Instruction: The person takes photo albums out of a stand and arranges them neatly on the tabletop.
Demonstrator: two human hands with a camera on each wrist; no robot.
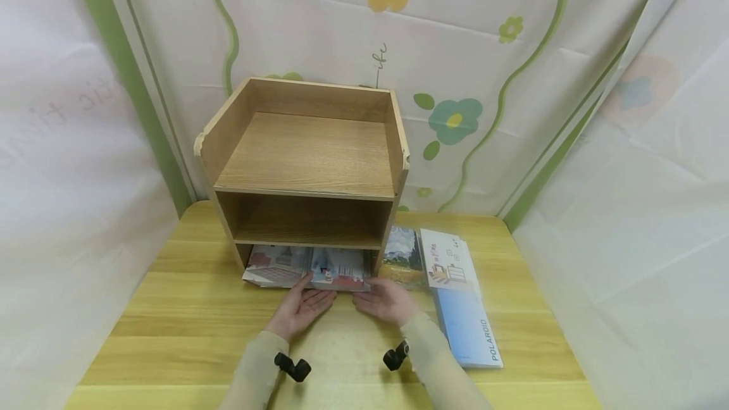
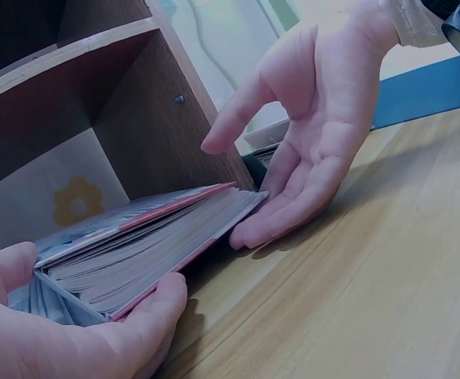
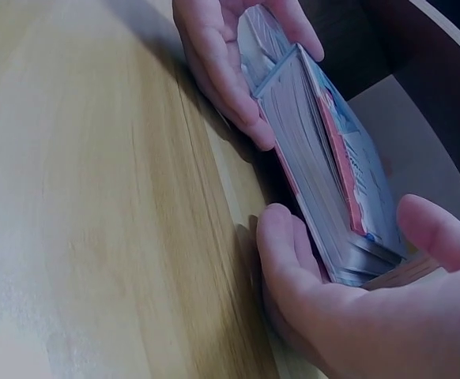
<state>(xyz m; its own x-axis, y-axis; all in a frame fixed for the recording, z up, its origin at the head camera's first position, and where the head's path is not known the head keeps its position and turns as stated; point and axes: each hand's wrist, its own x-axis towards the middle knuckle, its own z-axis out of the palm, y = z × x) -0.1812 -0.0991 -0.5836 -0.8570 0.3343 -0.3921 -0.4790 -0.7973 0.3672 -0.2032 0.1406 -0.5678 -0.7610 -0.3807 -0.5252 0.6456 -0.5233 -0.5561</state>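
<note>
A thick photo album [image 1: 340, 269] with a pale blue and red cover lies in the bottom compartment of a wooden shelf [image 1: 307, 150], its page edges [image 2: 159, 245] facing out. My left hand [image 1: 302, 312] holds its left front corner, thumb on top and fingers beneath. At the right front corner is my right hand [image 1: 387, 301], fingers extended under the lower edge. Its thumb stands apart from the cover in the right wrist view. Left of this album, another album [image 1: 278, 264] with a similar cover sits in the same compartment.
Right of the shelf lie a book with a landscape painting cover [image 1: 403, 258], a white illustrated album [image 1: 450, 259] and a blue POLAROID album [image 1: 467, 328]. The shelf's side panel [image 1: 390, 220] rises close to my right hand. A flowered curtain [image 1: 342, 30] hangs behind the wooden table [image 1: 154, 315].
</note>
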